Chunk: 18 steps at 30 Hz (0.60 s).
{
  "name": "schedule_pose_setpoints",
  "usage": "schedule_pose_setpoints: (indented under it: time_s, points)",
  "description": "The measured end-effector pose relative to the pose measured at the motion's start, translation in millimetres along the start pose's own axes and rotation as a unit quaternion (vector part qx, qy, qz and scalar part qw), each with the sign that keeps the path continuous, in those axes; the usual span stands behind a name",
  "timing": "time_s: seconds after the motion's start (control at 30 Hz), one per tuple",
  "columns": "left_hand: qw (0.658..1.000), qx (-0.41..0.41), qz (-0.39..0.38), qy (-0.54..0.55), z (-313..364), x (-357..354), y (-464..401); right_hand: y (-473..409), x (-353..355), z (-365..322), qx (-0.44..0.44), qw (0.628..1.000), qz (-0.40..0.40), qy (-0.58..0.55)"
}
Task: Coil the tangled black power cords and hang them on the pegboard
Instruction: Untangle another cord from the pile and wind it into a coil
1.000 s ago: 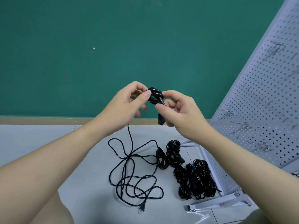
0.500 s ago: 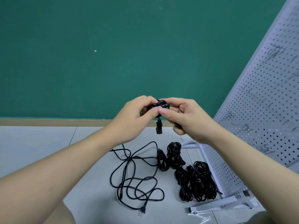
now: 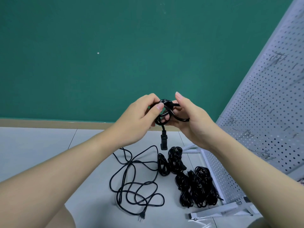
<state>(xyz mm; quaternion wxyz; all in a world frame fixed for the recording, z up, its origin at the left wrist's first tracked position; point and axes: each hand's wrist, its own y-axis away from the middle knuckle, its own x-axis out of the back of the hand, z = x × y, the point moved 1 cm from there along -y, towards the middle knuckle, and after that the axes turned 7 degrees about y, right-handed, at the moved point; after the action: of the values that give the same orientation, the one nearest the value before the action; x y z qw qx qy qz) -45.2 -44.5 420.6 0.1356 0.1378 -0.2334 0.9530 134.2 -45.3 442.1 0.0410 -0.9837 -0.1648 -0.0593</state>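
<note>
I hold a small coil of black power cord in the air in front of me. My left hand pinches the coil from the left with thumb and curled fingers. My right hand grips a loop of it from the right, index finger raised. The cord's connector hangs below the coil. The rest of this cord lies in loose tangled loops on the floor, its plug nearest me. The white pegboard with metal hooks leans at the right.
Several bundled black cords lie on the grey floor between the loose cord and the pegboard's white foot. A green wall with a tan baseboard stands behind. My knee shows at the bottom left.
The coil between my hands has opened into wider loops and the connector hangs lower. My right index finger has lifted off. More loose cord has risen from the floor.
</note>
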Motion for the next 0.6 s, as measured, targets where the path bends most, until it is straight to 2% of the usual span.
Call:
schedule_pose_setpoints:
  time_s: [0.1, 0.23, 0.33, 0.43, 0.47, 0.53, 0.6]
  points:
    - [1.0, 0.013, -0.019, 0.007, 2, 0, 2, 3, -4, -2, -0.005, 1.0, 0.004, 0.029]
    - [0.999, 0.016, -0.025, 0.041, 6, -6, 6, 5, -13, -1, 0.002, 0.989, 0.05, 0.14]
    - [1.0, 0.01, -0.006, 0.008, 9, -8, 7, 6, -17, -8, 0.028, 0.983, 0.085, 0.16]
    - [0.999, 0.017, -0.005, 0.027, 9, -7, 5, 5, -21, -13, 0.013, 0.983, 0.084, 0.162]
    - [0.999, 0.019, -0.003, 0.048, 10, -6, 4, 4, -21, -13, -0.004, 0.989, 0.074, 0.127]
    - [0.992, 0.037, 0.013, 0.122, 12, -2, -1, 4, -20, -15, -0.032, 0.998, 0.037, -0.038]
    - [0.978, 0.062, 0.018, 0.198, 14, 4, -4, 5, -18, -17, -0.038, 0.982, -0.034, -0.181]
